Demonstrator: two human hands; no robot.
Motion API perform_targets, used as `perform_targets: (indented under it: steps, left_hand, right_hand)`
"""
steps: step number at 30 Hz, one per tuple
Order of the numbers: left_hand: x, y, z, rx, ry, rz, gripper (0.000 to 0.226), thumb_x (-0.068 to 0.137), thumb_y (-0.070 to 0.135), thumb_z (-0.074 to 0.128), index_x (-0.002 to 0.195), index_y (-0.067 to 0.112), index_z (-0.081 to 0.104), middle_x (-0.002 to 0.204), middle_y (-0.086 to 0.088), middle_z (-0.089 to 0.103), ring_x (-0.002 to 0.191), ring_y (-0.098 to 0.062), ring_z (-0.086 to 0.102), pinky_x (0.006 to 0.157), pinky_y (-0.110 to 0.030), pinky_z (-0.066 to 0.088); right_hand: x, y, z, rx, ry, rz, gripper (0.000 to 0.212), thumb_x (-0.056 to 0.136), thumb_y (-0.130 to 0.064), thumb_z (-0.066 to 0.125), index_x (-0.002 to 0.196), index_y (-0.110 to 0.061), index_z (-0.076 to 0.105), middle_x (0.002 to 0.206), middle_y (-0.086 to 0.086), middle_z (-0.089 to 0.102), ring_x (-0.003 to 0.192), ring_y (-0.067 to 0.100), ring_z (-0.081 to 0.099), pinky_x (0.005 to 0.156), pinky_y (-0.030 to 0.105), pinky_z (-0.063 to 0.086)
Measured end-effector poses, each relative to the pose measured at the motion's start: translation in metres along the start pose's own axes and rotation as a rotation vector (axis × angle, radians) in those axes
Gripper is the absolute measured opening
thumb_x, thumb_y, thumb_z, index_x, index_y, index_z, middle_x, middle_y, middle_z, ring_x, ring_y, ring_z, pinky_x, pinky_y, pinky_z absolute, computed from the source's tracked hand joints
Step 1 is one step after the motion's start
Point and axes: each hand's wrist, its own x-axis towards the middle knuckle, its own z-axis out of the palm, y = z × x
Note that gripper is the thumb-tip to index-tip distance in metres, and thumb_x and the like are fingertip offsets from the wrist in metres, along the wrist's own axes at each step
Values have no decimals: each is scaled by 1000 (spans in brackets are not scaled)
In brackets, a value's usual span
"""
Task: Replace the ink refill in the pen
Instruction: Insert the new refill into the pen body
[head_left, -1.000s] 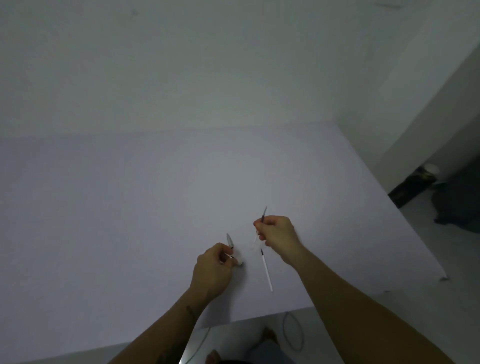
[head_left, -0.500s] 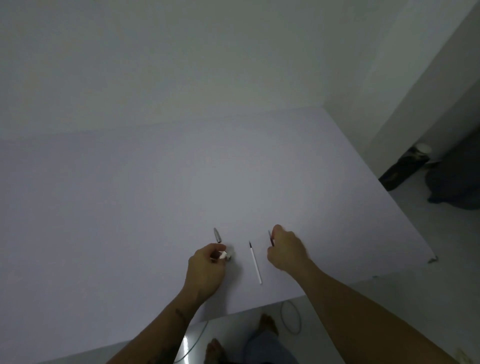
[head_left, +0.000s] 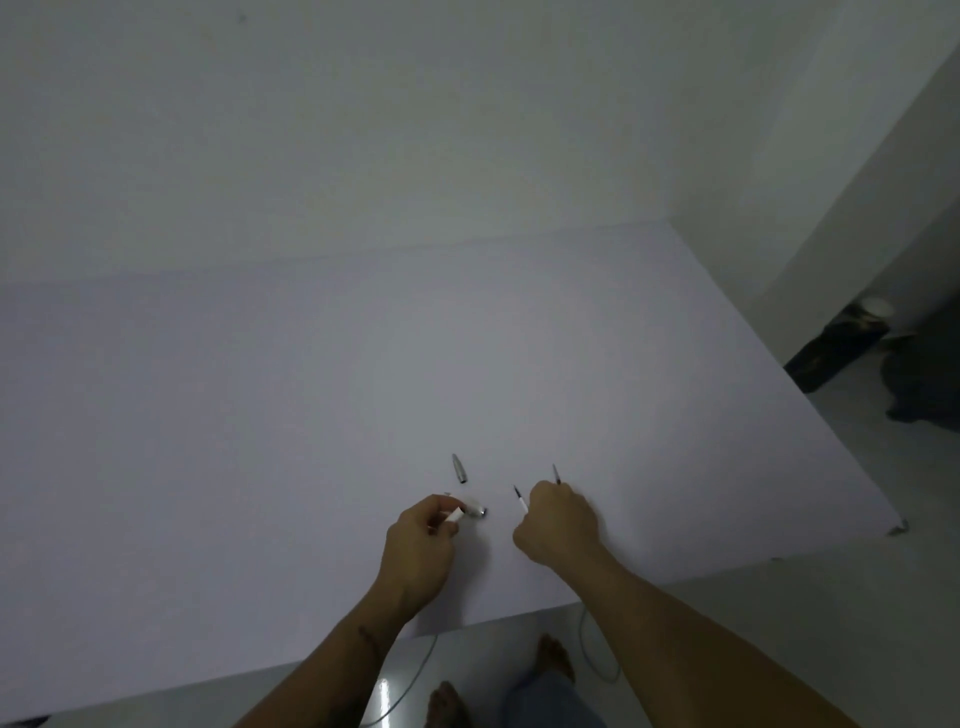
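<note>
- Broadly, a wide pale table (head_left: 363, 389) fills most of the head view, and both forearms reach onto its near edge.
- The right hand (head_left: 558, 522) rests on the table curled into a loose fist, knuckles up. Two thin refills stick out past its far side, so it seems to be closed over one or both, though the fingers hide which is actually gripped.
- The left hand (head_left: 423, 545) is partly closed, thumb and fingers pinched around the white pen barrel (head_left: 457, 515), which pokes out towards the right.
- Just beyond the barrel's open end lies a short white piece with a metal tip (head_left: 475, 509), on the table and touching or nearly touching the barrel; the gap is too small to judge.
- The metal pen tip cone (head_left: 459, 468) lies alone on the table, just beyond the left hand, held by neither hand.
- The white refill (head_left: 521, 501) shows its dark point beside the right hand's thumb side.
- The darker refill (head_left: 556, 474) juts up from behind the knuckles.
</note>
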Motion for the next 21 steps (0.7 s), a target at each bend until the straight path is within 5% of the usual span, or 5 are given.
perform_targets:
  steps: [5, 11, 15, 21]
  left_hand:
    - [-3, -1, -8, -39, 38, -15, 20, 91, 5, 56, 93, 19, 70, 90, 4, 67, 80, -9, 60, 67, -19, 45]
    - [-4, -3, -19, -39, 36, 1, 21, 88, 5, 57, 86, 22, 70, 86, 4, 71, 81, -12, 63, 65, -20, 47]
    - [-6, -4, -25, -48, 27, 23, 22, 89, 6, 55, 87, 22, 70, 87, 6, 73, 81, -8, 63, 63, -18, 44]
    - [-4, -4, -34, -58, 2, 33, 23, 91, 6, 54, 87, 23, 70, 89, 4, 73, 85, -11, 64, 65, -17, 45]
  right_hand:
    - [-2, -6, -8, -31, -58, -25, 25, 79, -19, 58, 102, -9, 65, 107, 13, 68, 97, 31, 66, 68, 27, 47]
    - [-6, -43, -47, 527, 121, -75, 14, 70, -23, 57, 65, -10, 61, 61, 1, 63, 56, 21, 59, 53, 25, 47]
    - [-12, -66, -60, 691, 58, -174, 11, 75, -19, 60, 66, -16, 65, 69, 7, 73, 67, 28, 72, 67, 41, 60]
    - [-22, -82, -51, 678, 130, -205, 18, 81, -16, 62, 63, -15, 59, 71, 16, 72, 71, 35, 69, 66, 41, 58]
